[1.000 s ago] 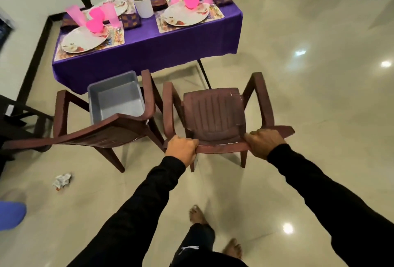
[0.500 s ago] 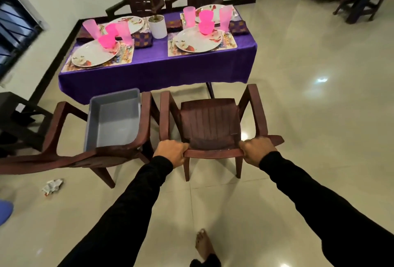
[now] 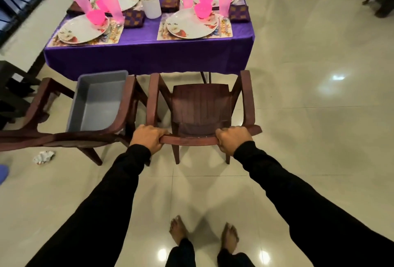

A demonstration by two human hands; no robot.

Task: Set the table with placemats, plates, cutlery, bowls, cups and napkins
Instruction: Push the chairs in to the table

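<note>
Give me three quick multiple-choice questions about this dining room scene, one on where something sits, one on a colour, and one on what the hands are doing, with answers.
1. Where is the grey tub?
A. On the seat of the chair to the left
B. On the table
C. On the floor

2. What colour is the tablecloth?
A. White
B. Purple
C. Green

3. What are the two hands doing?
A. Hanging free
B. Carrying a plate
C. Gripping the top rail of a chair back

Answers:
1. A: the grey tub rests between the armrests of the left chair.
2. B: the tablecloth is purple.
3. C: the left hand and right hand curl round the back of the chair.
</note>
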